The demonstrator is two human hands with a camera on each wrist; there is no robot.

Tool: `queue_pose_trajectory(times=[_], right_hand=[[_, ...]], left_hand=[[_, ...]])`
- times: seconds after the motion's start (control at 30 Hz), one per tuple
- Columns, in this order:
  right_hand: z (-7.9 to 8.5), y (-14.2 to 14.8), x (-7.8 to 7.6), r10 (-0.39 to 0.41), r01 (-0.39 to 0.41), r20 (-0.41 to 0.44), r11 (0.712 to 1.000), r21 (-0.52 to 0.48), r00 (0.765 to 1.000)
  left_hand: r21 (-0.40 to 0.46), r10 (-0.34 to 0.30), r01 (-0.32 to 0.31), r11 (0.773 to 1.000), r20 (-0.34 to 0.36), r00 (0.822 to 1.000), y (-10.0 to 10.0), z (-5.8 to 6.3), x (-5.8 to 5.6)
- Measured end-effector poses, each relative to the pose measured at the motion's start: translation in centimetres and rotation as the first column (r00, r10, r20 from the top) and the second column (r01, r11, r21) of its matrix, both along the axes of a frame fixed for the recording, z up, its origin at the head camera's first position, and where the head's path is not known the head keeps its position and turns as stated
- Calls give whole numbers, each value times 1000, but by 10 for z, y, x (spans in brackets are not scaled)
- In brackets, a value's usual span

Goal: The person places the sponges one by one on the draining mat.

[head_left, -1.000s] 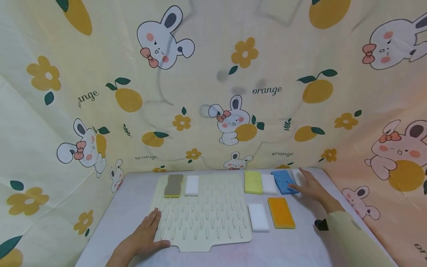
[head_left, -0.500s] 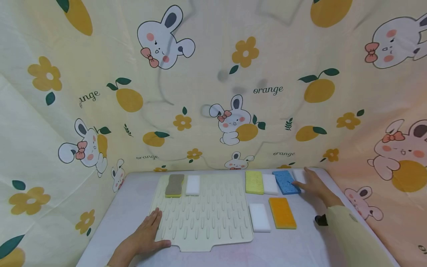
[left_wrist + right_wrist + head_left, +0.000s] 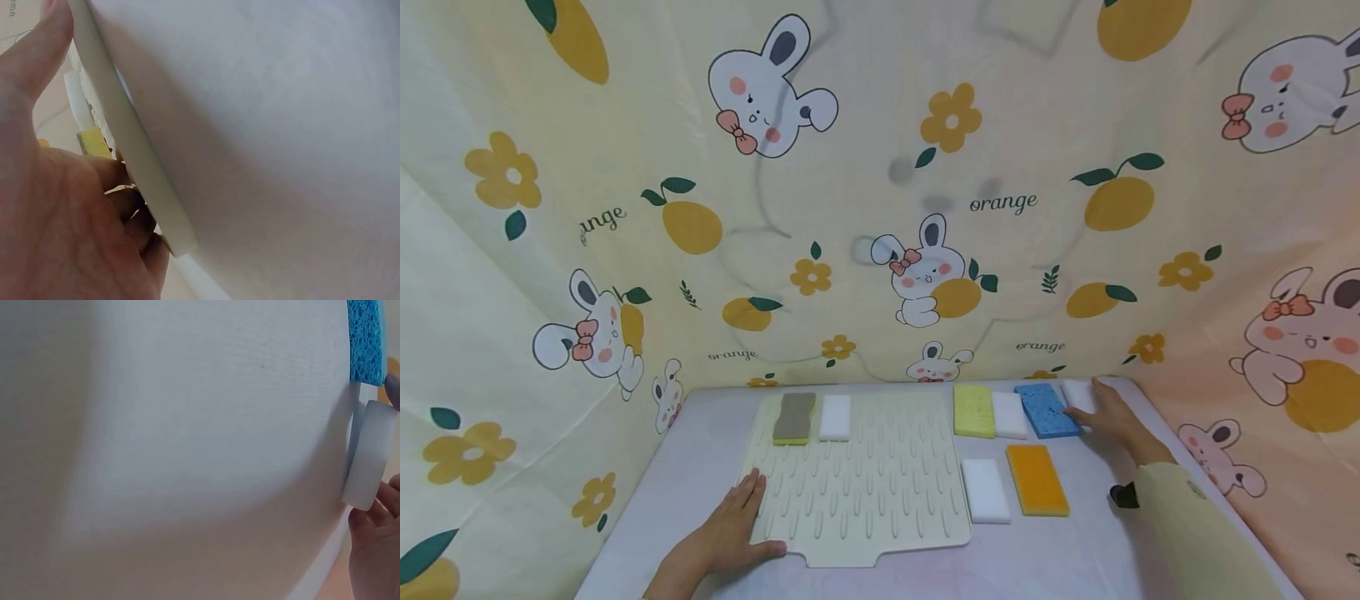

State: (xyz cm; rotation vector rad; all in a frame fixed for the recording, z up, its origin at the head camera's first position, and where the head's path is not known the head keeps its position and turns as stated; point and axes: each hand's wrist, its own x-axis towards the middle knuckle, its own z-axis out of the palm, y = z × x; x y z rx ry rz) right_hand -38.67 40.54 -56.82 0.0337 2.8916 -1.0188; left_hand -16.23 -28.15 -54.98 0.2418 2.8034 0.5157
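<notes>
My left hand [image 3: 718,529] rests on the left edge of a cream ridged draining mat [image 3: 850,479], its fingers fairly straight and its thumb at the front corner. In the left wrist view, the fingers lie along the mat's rim [image 3: 140,140]. At the back right, my right hand [image 3: 1116,421] pinches a white sponge [image 3: 372,456] between thumb and fingers. That sponge is tilted, with a shadowed gap beneath part of it in the right wrist view. A blue sponge [image 3: 1047,410] lies just left of that hand. On the mat sit a grey-and-yellow sponge [image 3: 793,417] and another white sponge [image 3: 835,417].
Right of the mat lie a yellow-green sponge [image 3: 973,410], a white sponge [image 3: 1009,414] behind, and a white sponge [image 3: 987,490] and an orange sponge [image 3: 1037,479] in front. A patterned cloth [image 3: 850,192] hangs behind the pale table [image 3: 917,579].
My right hand has shifted slightly to the right, away from the blue sponge, closing its grip on the white sponge. The left hand stays on the mat.
</notes>
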Motion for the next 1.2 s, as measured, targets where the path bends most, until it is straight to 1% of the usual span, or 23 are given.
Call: queue_pose_trajectory(times=[0.2, 0.27, 0.5, 0.7, 1.07, 1.2], right_hand=[[2, 3, 7, -37, 38, 65, 999, -4, 997], [2, 3, 9, -47, 46, 64, 999, 9, 997], [0, 1, 12, -66, 64, 26, 995, 72, 997], [0, 0, 15, -66, 66, -8, 992, 110, 998], [0, -3, 13, -126, 125, 3, 985, 122, 992], [0, -6, 13, -138, 138, -13, 984, 112, 990]], left_hand=[[-1, 3, -3, 1000, 7, 1000, 1, 1, 0], [0, 1, -1, 1000, 6, 1000, 1, 2, 0], [11, -7, 7, 1000, -7, 1000, 2, 3, 2], [11, -12, 12, 1000, -13, 1000, 2, 4, 2], [-7, 2, -2, 1000, 5, 1000, 2, 3, 0], [-15, 4, -4, 1000, 13, 1000, 1, 0, -1]])
